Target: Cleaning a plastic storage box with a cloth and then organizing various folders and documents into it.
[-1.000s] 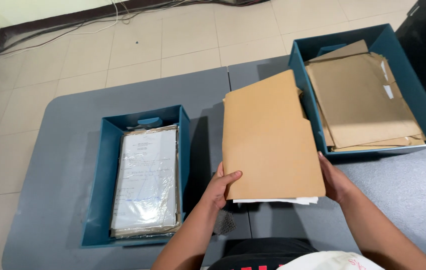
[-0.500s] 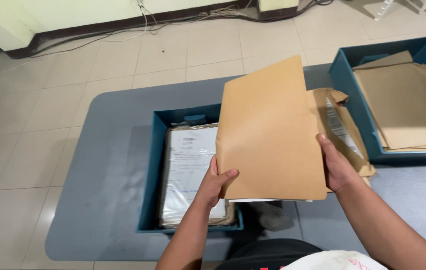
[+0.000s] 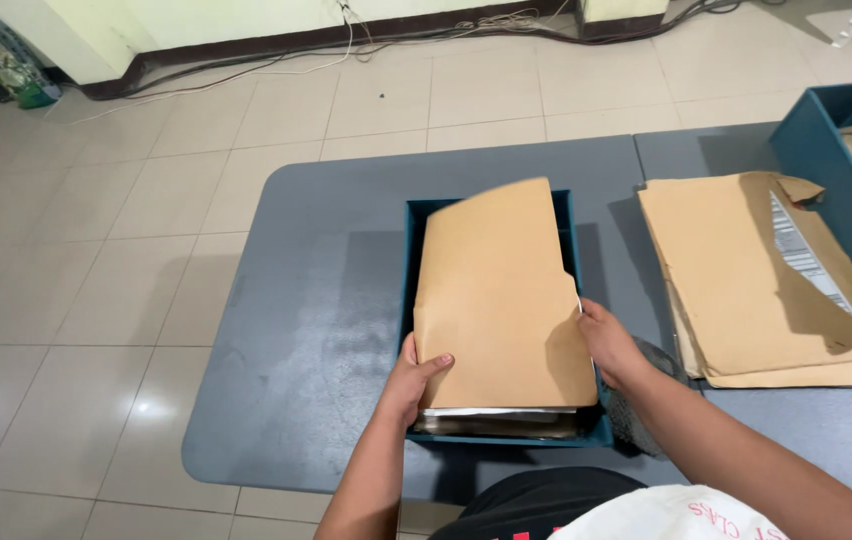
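A grey-blue table (image 3: 326,300) with rounded corners stands on a floor (image 3: 126,250) of pale beige tiles, which shine with a soft glare near the picture's lower left. A second table (image 3: 706,150) of the same colour butts against its right edge. Along the far side runs a light yellow-green wall (image 3: 196,15) with a dark baseboard (image 3: 246,55), and loose cables (image 3: 366,35) trail along its foot.

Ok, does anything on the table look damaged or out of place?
Yes. The brown envelope lying loose between the two teal trays is torn open along its right side, with printed paper showing through. The folder held by both hands over the middle tray looks intact.
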